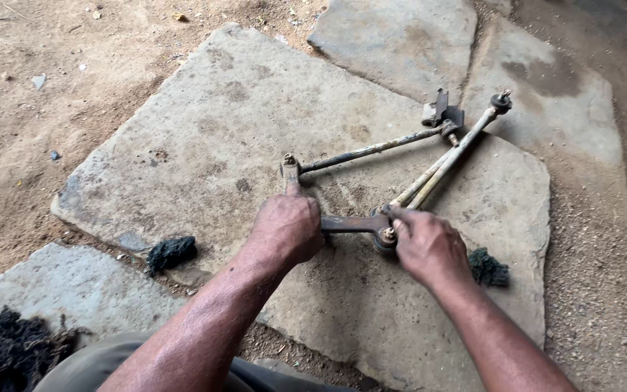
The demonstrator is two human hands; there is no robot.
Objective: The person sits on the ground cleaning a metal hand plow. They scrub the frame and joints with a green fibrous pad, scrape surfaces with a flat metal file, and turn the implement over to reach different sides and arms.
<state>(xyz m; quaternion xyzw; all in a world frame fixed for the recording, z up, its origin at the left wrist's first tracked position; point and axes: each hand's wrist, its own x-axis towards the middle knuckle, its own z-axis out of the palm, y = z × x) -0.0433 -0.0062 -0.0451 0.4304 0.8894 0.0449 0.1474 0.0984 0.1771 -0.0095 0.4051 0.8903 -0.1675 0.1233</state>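
A rusty metal linkage of jointed rods (400, 149) lies on a large flat stone slab (212, 131), forming a rough triangle. My left hand (284, 229) is closed over the near left arm of the linkage, just below its upright end pin (289, 163). My right hand (429, 247) pinches the round joint (384, 236) where the flat near arm meets the long double rod (448, 160). The far ends carry a dark bracket (444, 112) and a ball joint (502, 101).
Two dark greasy rags lie on the slab, one at the left (170, 254) and one right of my right hand (488, 268). More stone slabs (400, 36) lie beyond, with dirt ground (38, 109) around. A dark tangled heap (1, 348) sits bottom left.
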